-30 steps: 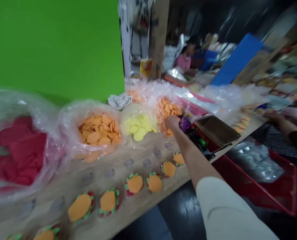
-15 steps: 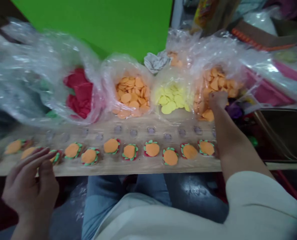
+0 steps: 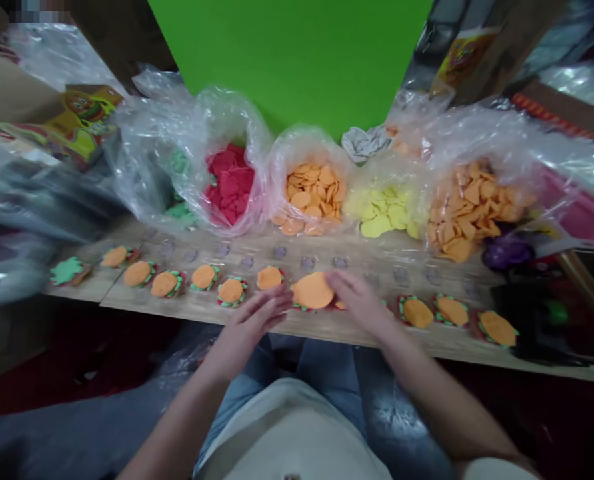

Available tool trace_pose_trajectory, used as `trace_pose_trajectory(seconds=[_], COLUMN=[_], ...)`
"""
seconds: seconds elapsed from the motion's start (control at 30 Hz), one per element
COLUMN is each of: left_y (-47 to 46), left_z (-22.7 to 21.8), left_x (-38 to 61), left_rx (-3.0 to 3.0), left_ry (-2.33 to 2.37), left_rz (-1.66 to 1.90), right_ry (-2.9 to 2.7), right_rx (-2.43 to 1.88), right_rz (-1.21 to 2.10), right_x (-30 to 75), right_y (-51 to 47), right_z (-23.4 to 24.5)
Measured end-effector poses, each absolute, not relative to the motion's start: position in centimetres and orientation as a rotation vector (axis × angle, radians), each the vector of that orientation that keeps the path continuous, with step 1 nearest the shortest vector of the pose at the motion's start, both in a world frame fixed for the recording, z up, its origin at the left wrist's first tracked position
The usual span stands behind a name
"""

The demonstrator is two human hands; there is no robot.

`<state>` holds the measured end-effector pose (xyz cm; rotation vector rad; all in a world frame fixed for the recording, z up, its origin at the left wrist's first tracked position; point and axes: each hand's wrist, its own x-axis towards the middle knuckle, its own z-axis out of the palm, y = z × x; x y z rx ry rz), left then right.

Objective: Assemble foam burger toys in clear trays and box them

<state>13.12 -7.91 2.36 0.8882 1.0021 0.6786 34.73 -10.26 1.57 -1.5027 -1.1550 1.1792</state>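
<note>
Your left hand (image 3: 247, 327) and right hand (image 3: 361, 303) sit on either side of a large orange felt disc (image 3: 313, 291), which lies in a row of burger-shaped pieces (image 3: 204, 277) on the wooden surface (image 3: 327, 327). Your right fingers (image 3: 344, 283) touch the disc's edge and your left fingers (image 3: 277, 308) sit just beside it; both sets are spread apart and clamped on nothing. Behind the row, clear plastic bags (image 3: 237, 113) hold red pieces (image 3: 229, 180), orange discs (image 3: 311, 197), yellow discs (image 3: 384, 212) and darker orange discs (image 3: 469, 207), with green pieces (image 3: 179, 215) left of the red.
</note>
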Motion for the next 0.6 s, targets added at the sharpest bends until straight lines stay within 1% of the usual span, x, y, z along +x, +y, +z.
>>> trace_pose_trajectory(seconds=[0.03,0.1,0.23,0.3,0.37,0.47,0.5,0.53,0.6], left_y=[-8.0,-8.0,-7.7,-7.5,-7.2,-6.8,-6.6,-6.5,-6.2], left_z=[2.2,1.9,1.3,0.9,0.5,0.0,-0.1,-0.3,-0.6], left_x=[13.3,12.5,8.5,6.4,4.5,1.6,0.7,-0.1,-1.7], left_rx=[0.784,0.671,0.713,0.751,0.721,0.424,0.305,0.207,0.111], left_ry=[0.939,0.910,0.978,1.031,1.061,0.927,0.855,0.794,0.758], left_rz=[0.654,0.670,0.754,0.821,0.910,0.892,0.874,0.865,0.910], right_ry=[-1.149,-1.091,-1.028,-1.116,-1.386,-1.934,-2.070,-2.166,-2.235], right_rx=[-1.404,-1.277,-1.203,-1.219,-1.283,-1.271,-1.232,-1.195,-1.170], right_rz=[1.286,1.376,1.522,1.506,1.259,0.615,0.447,0.337,0.273], right_x=[32.1,28.4,24.3,22.5,20.7,18.0,17.2,16.6,15.7], right_y=[-10.0,-9.5,-8.5,-8.1,-7.9,-7.7,-7.5,-7.4,-7.1], right_z=[0.9,-0.2,-0.9,-0.8,-0.6,-0.5,-0.6,-0.8,-1.1])
